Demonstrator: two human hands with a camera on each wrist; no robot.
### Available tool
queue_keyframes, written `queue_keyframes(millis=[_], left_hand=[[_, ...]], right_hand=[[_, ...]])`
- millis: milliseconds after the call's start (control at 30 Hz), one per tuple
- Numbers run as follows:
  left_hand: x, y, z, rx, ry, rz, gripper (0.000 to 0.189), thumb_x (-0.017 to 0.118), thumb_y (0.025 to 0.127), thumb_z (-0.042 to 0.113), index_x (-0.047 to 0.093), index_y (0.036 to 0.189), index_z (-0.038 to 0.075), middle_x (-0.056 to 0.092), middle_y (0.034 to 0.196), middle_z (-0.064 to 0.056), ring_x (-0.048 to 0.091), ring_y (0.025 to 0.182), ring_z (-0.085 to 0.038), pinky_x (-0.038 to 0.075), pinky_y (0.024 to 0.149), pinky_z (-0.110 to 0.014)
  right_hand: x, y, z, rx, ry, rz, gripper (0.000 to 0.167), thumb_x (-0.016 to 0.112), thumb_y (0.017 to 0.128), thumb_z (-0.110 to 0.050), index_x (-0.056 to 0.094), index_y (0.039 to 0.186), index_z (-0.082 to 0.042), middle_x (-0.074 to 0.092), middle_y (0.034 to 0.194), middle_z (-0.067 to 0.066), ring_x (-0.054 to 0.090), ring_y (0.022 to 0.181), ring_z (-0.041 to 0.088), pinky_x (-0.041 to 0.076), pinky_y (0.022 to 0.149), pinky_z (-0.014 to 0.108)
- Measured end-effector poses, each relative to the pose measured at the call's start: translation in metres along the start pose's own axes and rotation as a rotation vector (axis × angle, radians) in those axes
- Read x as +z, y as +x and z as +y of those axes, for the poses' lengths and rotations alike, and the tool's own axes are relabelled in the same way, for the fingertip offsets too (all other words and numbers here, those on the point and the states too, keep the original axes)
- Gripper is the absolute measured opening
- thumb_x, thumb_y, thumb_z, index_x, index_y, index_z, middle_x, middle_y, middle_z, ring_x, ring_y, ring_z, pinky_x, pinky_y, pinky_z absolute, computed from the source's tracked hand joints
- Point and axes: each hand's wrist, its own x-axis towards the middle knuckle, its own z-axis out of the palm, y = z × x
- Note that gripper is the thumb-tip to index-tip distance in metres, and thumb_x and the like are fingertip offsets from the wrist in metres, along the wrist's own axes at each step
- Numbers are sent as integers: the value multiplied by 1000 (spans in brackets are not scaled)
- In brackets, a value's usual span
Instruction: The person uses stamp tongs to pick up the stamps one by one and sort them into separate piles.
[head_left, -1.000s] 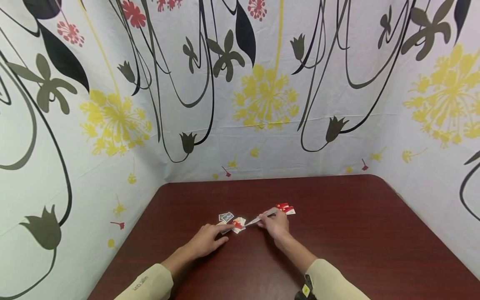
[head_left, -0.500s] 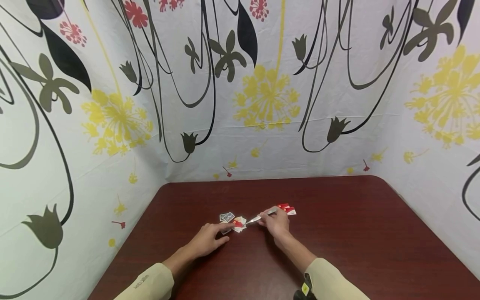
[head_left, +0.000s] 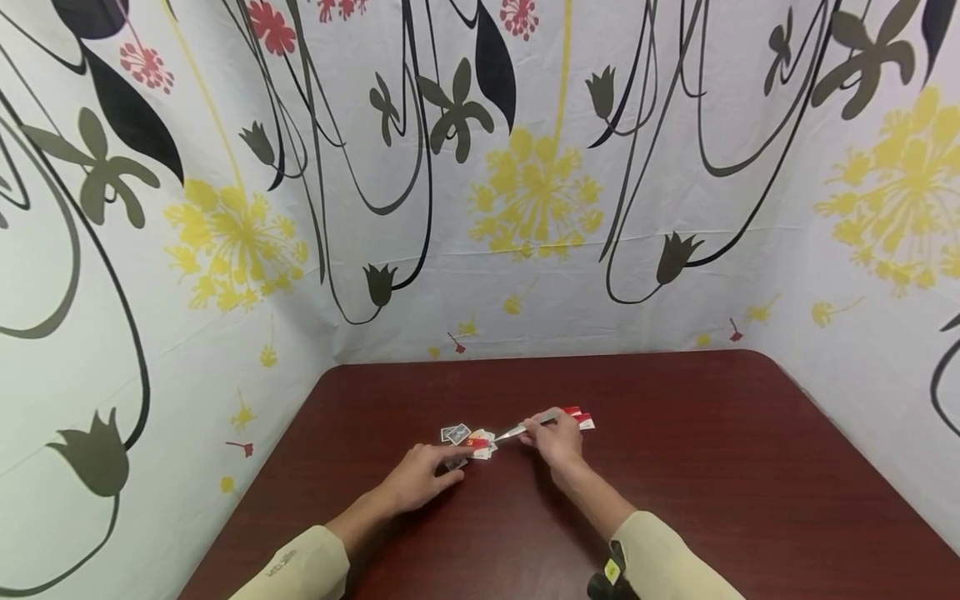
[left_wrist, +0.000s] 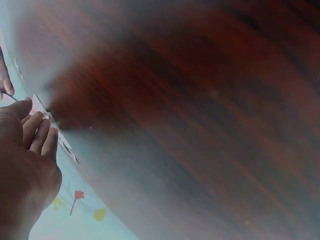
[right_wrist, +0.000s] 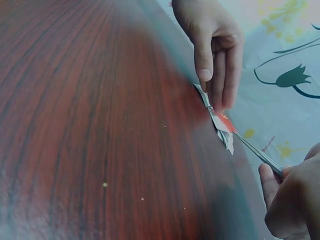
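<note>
In the head view my left hand [head_left: 412,479] reaches over a small pile of paper stamps [head_left: 483,454], its index finger extended onto a red stamp [head_left: 477,442] on top. My right hand [head_left: 557,442] grips a pair of metal tweezers [head_left: 513,432], whose tips point left and meet the pile's right edge. The right wrist view shows the tweezers [right_wrist: 260,152] with their tips right at the corner of the red stamp [right_wrist: 227,122], opposite the left fingertips. Only the left hand [left_wrist: 30,155] and a sliver of the paper edges show clearly in the left wrist view.
Grey stamps [head_left: 456,433] lie just behind and left of the pile. More red and white stamps [head_left: 585,419] lie beyond my right hand, partly covered by it. The dark red-brown table [head_left: 712,467] is bordered by a flower-patterned cloth [head_left: 525,308].
The view shifts slightly. The tweezers' tips and my right hand have edged up a little, covering more of the red stamps behind. My left finger stays on the pile.
</note>
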Motion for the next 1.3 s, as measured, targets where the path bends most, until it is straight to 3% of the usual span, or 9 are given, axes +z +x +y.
queue_keyframes(millis=[200, 333, 400, 533, 733, 800, 900, 967, 1300], left_hand=[[-5, 5, 2, 37, 24, 104, 36, 77, 98, 10, 75, 134, 12, 79, 110, -5, 54, 68, -11, 48, 71, -28], [-7, 8, 3, 23, -4, 137, 38, 76, 98, 8, 73, 137, 11, 77, 118, -7, 57, 72, -15, 51, 74, -32], [-6, 10, 3, 4, -46, 131, 39, 75, 99, 7, 72, 138, 11, 74, 129, -6, 66, 87, -19, 55, 84, -37], [-3, 17, 0, -8, -78, 106, 40, 76, 100, 8, 71, 139, 12, 73, 133, -3, 70, 114, -22, 55, 100, -47], [2, 32, -3, 3, -36, 83, 42, 76, 101, 13, 70, 142, 14, 73, 132, 1, 65, 87, -16, 56, 84, -36], [3, 36, -3, -1, -36, 77, 42, 75, 101, 14, 69, 143, 13, 73, 133, 1, 65, 89, -16, 56, 85, -37], [6, 40, -4, -14, -42, 62, 42, 76, 101, 15, 69, 143, 13, 72, 135, 2, 68, 115, -14, 55, 100, -41], [8, 42, -5, -20, -40, 52, 42, 76, 101, 16, 69, 142, 14, 72, 136, 1, 67, 121, -16, 54, 103, -44], [14, 45, -7, -3, 30, 14, 44, 79, 99, 20, 70, 142, 14, 72, 134, 1, 67, 114, -11, 54, 101, -39]], right_hand=[[-4, 2, -4, -10, 19, -3, 10, 69, 95, 13, 61, 101, 18, 74, 94, 30, 74, 70, 15, 63, 68, 29], [-6, 4, -7, -27, 18, 2, 10, 68, 94, 14, 63, 100, 19, 74, 92, 29, 74, 70, 14, 62, 66, 27], [-7, 4, -8, -22, 3, 1, 9, 68, 94, 14, 63, 100, 19, 74, 93, 29, 74, 70, 13, 62, 66, 27], [-9, 5, -9, -13, -23, -12, 11, 69, 95, 12, 63, 102, 19, 73, 96, 30, 74, 70, 13, 62, 67, 27], [-11, 6, -10, -38, -10, -25, 13, 67, 95, 13, 61, 103, 21, 72, 96, 35, 73, 69, 11, 62, 66, 27], [-11, 6, -11, -41, -16, -25, 13, 67, 95, 13, 60, 104, 21, 72, 97, 36, 73, 68, 10, 62, 66, 27], [-11, 7, -10, -32, -37, -17, 12, 67, 95, 14, 61, 103, 20, 72, 96, 33, 72, 67, 10, 62, 66, 27], [-11, 7, -10, -31, -50, -17, 11, 67, 95, 14, 62, 103, 19, 72, 96, 34, 72, 67, 11, 62, 67, 27], [-12, 7, -9, -20, -44, -14, 10, 66, 96, 14, 61, 103, 19, 71, 100, 36, 74, 71, 14, 63, 70, 30]])
